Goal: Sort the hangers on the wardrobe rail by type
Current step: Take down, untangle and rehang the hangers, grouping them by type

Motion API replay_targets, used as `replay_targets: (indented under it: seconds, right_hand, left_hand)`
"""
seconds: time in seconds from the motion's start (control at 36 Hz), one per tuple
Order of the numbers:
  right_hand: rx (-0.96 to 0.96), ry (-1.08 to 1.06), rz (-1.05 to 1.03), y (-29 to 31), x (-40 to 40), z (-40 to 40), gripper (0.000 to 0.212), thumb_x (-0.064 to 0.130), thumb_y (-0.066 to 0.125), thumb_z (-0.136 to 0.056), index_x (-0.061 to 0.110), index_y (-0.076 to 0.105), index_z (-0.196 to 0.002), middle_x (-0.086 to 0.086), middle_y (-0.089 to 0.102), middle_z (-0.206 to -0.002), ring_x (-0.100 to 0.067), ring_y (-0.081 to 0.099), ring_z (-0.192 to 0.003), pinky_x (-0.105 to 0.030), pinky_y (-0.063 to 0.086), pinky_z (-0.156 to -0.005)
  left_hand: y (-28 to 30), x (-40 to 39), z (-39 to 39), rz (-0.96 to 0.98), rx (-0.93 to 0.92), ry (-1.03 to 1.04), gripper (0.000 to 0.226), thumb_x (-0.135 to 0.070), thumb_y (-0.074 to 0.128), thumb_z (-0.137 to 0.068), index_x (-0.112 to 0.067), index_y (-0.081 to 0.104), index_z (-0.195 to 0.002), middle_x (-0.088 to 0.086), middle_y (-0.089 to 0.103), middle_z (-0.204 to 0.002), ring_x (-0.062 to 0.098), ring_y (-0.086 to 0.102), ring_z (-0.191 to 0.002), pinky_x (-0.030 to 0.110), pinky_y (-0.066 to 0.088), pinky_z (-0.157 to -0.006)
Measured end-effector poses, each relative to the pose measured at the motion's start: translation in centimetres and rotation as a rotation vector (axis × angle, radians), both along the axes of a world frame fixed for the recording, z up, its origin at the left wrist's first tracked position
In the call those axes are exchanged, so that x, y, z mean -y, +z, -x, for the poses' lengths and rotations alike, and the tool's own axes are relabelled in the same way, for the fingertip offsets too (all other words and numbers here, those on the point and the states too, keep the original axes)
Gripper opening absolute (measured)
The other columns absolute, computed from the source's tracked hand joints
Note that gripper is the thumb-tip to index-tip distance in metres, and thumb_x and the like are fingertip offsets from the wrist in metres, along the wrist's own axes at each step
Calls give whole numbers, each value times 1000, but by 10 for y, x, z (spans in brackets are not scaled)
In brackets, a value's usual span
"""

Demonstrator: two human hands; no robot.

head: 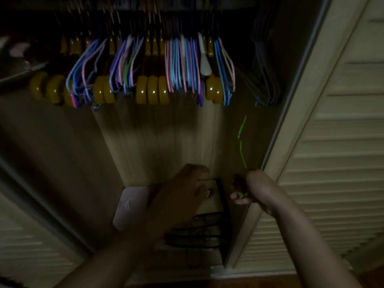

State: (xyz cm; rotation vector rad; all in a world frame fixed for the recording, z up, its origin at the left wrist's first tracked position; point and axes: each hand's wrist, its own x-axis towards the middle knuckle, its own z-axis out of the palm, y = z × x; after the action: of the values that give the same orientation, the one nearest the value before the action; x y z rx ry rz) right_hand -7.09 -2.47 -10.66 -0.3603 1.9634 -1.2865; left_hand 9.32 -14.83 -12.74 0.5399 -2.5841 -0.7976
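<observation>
We are mid-sort, judging by the rail (145, 6) along the top of the frame: yellow wooden hangers (152, 90) hang in small clusters, mixed in between bunches of thin blue, pink and purple wire hangers (182, 65). Our right hand (254, 189), lower right of centre, pinches a thin green wire hanger (242, 142) that rises from it — blurred, its shape barely readable. Our left hand (187, 192), lower centre, hovers over a dark wire basket (199, 229); we cannot tell whether it holds anything. Next, we think, the green hanger goes up among the wire ones. The rail itself is nearly lost in darkness — hooks smear together.
</observation>
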Motion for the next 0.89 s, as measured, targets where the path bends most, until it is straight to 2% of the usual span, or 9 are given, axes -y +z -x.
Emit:
replay_targets:
  seconds: [0.08,0.17,0.28,0.33,0.5,0.61,0.69,0.81,0.89]
  right_hand:
    - [-113,39,-36,29,-3,12,30,8,37,-105,-12,61,-106,-20,65,-79,-23,61,-50,-26,52,-39]
    - [-201,81,-96,55,-3,15,29,3,37,-104,-14,60,-103,-26,65,-80,-26,62,-48,-29,51,-38]
    - [-374,98,-165,71,-8,18,23,1,42,-101,-13,60,-97,-30,69,-79,-38,70,-60,-52,59,-60]
    - [-445,64,-164,79,-9,19,26,7,44,-100,-9,63,-92,-27,70,-78,-40,71,-65,-54,60,-65]
    - [-762,-2,-121,126,8,33,39,42,41,-88,10,62,-83,-21,70,-91,-39,70,-80,-49,59,-73]
    - [-960,-17,-149,173,16,25,29,30,41,-100,10,58,-88,-18,68,-98,-36,67,-88,-34,49,-68]
    - [-1057,-49,-188,191,23,24,23,21,41,-102,8,60,-104,-17,65,-102,-35,64,-92,-29,40,-68]
    - [-1122,-39,-208,207,35,29,16,15,43,-101,11,58,-97,-5,55,-81,-16,47,-60,-28,38,-64]
    - [-1125,-50,-219,220,50,38,17,13,43,-101,14,48,-84,1,46,-71,-11,38,-55,-27,32,-51]
  left_hand:
    - [53,25,7,75,-154,70,27,-25,55,-98,-27,61,-125,-9,57,-121,2,54,-101,20,43,-88]
    - [97,37,13,145,-254,103,28,-36,51,-90,-28,68,-111,-13,63,-100,4,58,-91,26,47,-83]
    - [142,49,13,328,-309,80,32,-41,41,-89,-24,68,-96,-10,65,-94,7,58,-87,29,47,-78]
    - [161,54,16,385,-302,95,30,-39,43,-90,-25,69,-91,-9,67,-91,6,57,-85,26,43,-74]
    - [218,67,26,389,-149,143,15,-28,49,-102,-29,63,-97,-14,60,-90,-2,54,-81,19,43,-66]
    - [254,71,30,461,-170,205,16,-30,48,-102,-33,62,-98,-11,64,-90,3,60,-76,28,53,-66]
    - [265,76,29,494,-203,236,16,-32,48,-101,-34,64,-98,-13,63,-91,1,57,-75,21,48,-61]
    - [262,78,26,494,-191,260,14,-32,49,-101,-36,62,-97,-14,61,-95,0,56,-79,19,47,-65]
    - [262,80,20,500,-189,257,15,-32,48,-100,-33,62,-96,-13,60,-97,0,54,-82,21,48,-68]
